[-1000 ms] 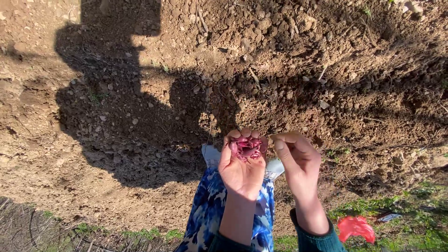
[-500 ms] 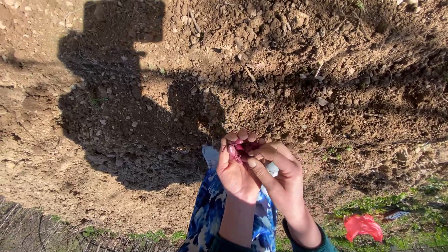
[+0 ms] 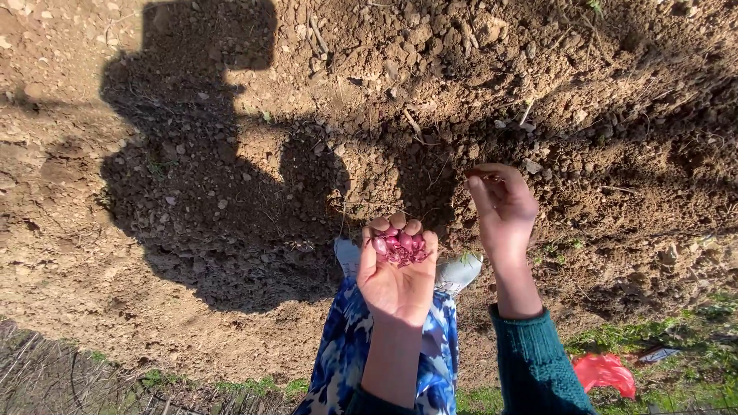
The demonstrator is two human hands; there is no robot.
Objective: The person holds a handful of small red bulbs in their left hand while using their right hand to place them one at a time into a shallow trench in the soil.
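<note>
Your left hand (image 3: 396,280) is held palm up just in front of your blue patterned skirt (image 3: 342,350), its fingers (image 3: 378,227) curled into a cup holding a small heap of reddish-purple seeds (image 3: 400,247). Your right hand (image 3: 503,209) is raised to the right of the seed heap and apart from it, above the tilled soil (image 3: 231,177). Its fingers (image 3: 480,188) are drawn narrow, thumb toward the fingertips, as for a pinch. Whether a seed sits between them cannot be told.

The step in hand appears to be carrying seed from the cupped palm out to the loose, cloddy earth beyond the seed heap. To do it well, keep your left palm level so that the heap does not spill. Take only a few seeds per pinch. Lower your right hand close to the soil before letting go.

Compared with half a second ago, your right hand has left the seed heap, where its fingertips were touching, and now stands clear to its right. Your left hand is cupped as before. A red scrap (image 3: 603,373) lies on the grass, lower right of the seed heap.
</note>
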